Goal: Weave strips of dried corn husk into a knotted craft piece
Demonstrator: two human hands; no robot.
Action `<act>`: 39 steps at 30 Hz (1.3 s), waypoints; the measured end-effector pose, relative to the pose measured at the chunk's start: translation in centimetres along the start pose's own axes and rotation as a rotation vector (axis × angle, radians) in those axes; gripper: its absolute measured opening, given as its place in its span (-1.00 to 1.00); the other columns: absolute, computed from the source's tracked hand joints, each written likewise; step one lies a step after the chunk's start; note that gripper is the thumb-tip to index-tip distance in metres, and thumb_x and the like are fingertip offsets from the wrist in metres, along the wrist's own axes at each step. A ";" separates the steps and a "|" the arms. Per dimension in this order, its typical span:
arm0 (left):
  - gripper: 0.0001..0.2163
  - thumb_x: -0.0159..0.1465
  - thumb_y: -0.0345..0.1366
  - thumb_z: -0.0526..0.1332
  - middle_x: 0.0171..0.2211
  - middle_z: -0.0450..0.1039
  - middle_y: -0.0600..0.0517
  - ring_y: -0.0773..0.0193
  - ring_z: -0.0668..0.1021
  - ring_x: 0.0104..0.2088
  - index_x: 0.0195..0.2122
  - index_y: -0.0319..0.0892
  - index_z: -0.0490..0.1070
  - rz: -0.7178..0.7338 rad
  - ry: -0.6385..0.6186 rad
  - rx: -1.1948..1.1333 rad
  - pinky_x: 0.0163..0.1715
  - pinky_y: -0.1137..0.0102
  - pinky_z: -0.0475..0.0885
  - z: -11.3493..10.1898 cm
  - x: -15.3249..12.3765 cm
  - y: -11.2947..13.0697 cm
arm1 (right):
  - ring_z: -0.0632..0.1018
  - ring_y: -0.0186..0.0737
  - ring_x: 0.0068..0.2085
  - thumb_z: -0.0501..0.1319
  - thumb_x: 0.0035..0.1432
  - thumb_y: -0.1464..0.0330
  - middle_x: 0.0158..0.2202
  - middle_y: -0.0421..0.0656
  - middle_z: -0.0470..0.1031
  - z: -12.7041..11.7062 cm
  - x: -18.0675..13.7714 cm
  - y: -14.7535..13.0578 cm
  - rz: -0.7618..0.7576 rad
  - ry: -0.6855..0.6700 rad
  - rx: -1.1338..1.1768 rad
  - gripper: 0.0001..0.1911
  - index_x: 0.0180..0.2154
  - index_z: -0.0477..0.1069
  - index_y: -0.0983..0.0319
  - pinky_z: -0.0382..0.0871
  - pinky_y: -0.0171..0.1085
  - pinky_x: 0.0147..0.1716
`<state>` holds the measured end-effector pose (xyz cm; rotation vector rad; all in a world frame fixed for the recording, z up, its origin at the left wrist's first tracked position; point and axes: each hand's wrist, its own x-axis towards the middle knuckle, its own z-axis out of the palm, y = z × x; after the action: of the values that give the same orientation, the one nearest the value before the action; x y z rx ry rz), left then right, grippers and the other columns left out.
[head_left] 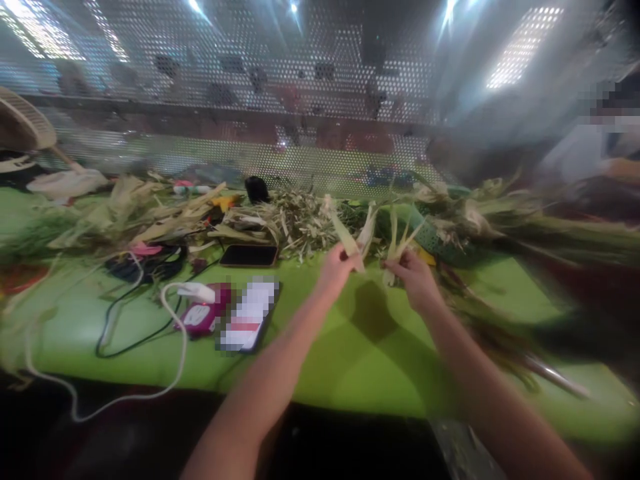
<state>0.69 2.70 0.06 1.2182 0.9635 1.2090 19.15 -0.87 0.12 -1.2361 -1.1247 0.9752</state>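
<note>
My left hand (336, 269) is closed on a pale green leaf strip (344, 233) that points up and away from me. My right hand (414, 279) pinches a small bunch of narrow leaf strips (400, 241). Both hands are held close together over the bright green table (370, 347), just in front of a long heap of dried leaves and husks (280, 223).
A dark phone (249, 255) lies face up near the heap. Closer to me are a pink device (203, 315) with a white cable (175, 360) and black cords (145, 267). A green perforated basket (435, 240) sits in the leaves. Another person (590, 153) is at the far right.
</note>
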 end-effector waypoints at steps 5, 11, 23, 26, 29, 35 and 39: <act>-0.76 0.12 -0.37 0.30 -0.28 0.55 -0.01 0.25 0.53 -0.27 -0.15 -0.22 0.52 0.084 -0.154 0.190 -0.20 0.38 0.41 1.7 -1.0 -1.0 | 0.56 -0.20 -0.23 0.39 -0.09 0.22 -0.28 -0.19 0.60 0.6 -0.7 -0.3 -0.002 -0.084 -0.009 -0.69 -0.25 0.51 0.18 0.42 -0.23 -0.17; -0.85 0.12 -0.34 0.30 -0.34 0.50 0.00 0.28 0.48 -0.32 -0.29 -0.26 0.50 0.095 -0.266 0.249 -0.25 0.39 0.39 1.9 -1.1 -1.4 | 0.54 -0.16 -0.30 0.41 -0.13 0.19 -0.34 -0.14 0.60 0.8 -0.8 -0.3 0.068 -0.129 -0.097 -0.68 -0.32 0.54 0.23 0.40 -0.20 -0.23; -0.72 0.14 -0.18 0.34 -0.27 0.46 -0.02 0.30 0.50 -0.28 -0.22 -0.25 0.42 -0.128 -0.267 -0.042 -0.22 0.35 0.44 0.9 -1.1 -0.7 | 0.53 -0.17 -0.32 0.40 -0.09 0.09 -0.33 -0.13 0.58 0.5 -1.0 -0.5 0.038 -0.060 -0.124 -0.58 -0.27 0.51 0.24 0.41 -0.21 -0.28; -0.73 0.15 -0.17 0.33 -0.31 0.46 -0.01 0.30 0.49 -0.29 -0.23 -0.25 0.42 -0.080 -0.268 -0.012 -0.21 0.34 0.43 0.8 -0.8 -1.5 | 0.53 -0.17 -0.33 0.40 -0.12 0.06 -0.35 -0.14 0.58 0.5 -1.0 -0.4 0.016 -0.075 -0.132 -0.57 -0.30 0.52 0.24 0.41 -0.22 -0.29; -0.73 0.15 -0.16 0.33 -0.34 0.47 -0.01 0.30 0.49 -0.32 -0.25 -0.25 0.43 -0.040 -0.255 0.055 -0.21 0.34 0.42 0.8 -0.6 -2.0 | 0.52 -0.18 -0.35 0.40 -0.12 0.10 -0.35 -0.13 0.59 0.6 -1.1 -0.6 0.029 -0.075 -0.149 -0.60 -0.31 0.53 0.25 0.41 -0.24 -0.33; -0.76 0.18 -0.14 0.28 -0.38 0.46 0.01 0.30 0.45 -0.37 -0.30 -0.25 0.45 0.044 -0.231 0.303 -0.27 0.37 0.36 0.8 -0.7 -1.5 | 0.46 -0.22 -0.41 0.35 -0.07 0.15 -0.39 -0.13 0.56 0.7 -1.2 -1.0 -0.023 -0.059 -0.287 -0.66 -0.31 0.51 0.27 0.35 -0.27 -0.40; -0.81 0.20 -0.18 0.26 -0.42 0.44 0.04 0.30 0.43 -0.40 -0.36 -0.23 0.41 0.085 -0.201 0.436 -0.34 0.39 0.30 1.0 -0.9 -0.8 | 0.34 -0.30 -0.50 0.32 -0.06 0.10 -0.52 -0.20 0.43 0.6 -1.1 -0.8 -0.080 -0.044 -0.383 -0.66 -0.42 0.45 0.26 0.22 -0.32 -0.49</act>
<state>1.63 1.67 -0.63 1.7043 1.0634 0.9433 18.35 -1.90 0.84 -1.4655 -1.4299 0.7496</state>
